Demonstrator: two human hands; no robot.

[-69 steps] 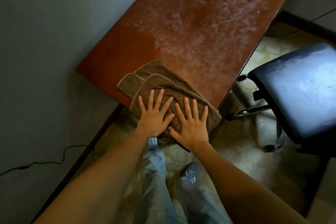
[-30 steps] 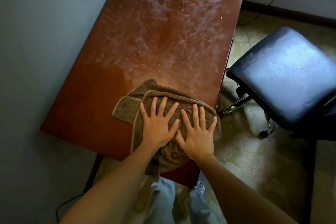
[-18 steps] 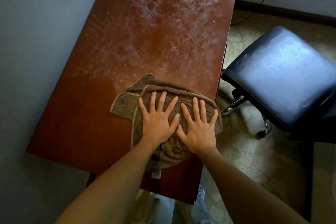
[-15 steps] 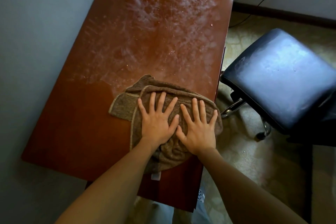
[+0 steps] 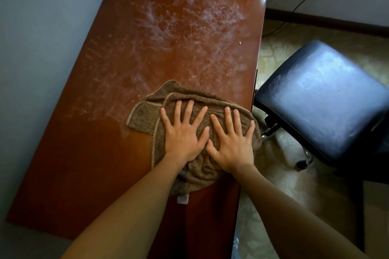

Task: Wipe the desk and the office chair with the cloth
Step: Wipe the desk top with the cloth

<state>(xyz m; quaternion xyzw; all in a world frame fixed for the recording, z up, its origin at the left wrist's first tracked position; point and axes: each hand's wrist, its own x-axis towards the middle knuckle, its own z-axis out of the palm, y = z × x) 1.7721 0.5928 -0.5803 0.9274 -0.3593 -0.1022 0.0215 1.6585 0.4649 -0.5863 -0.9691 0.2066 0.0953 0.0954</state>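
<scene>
Both my hands lie flat on the brown cloth (image 5: 143, 121). The left hand (image 5: 183, 140) and the right hand (image 5: 232, 146) are side by side with the thumbs almost touching. My fingers (image 5: 189, 111) are straight and spread wide; they hold nothing, they only press the cloth down on the bench (image 5: 84, 174). The cloth is folded and sits near the right edge of the bench, and its right corner reaches a little over that edge. What matters for the next push is the direction: the white dust (image 5: 189, 23) covers the bench ahead of my fingertips, away from me along the long axis of the bench, while the part nearer to me and to the left looks dark and clean. So I judge that the cloth must go straight forward, with both hands equally near. The office chair (image 5: 324, 99) stands to the right, nearer to my right hand, and its seat looks dusty too and not yet wiped.
</scene>
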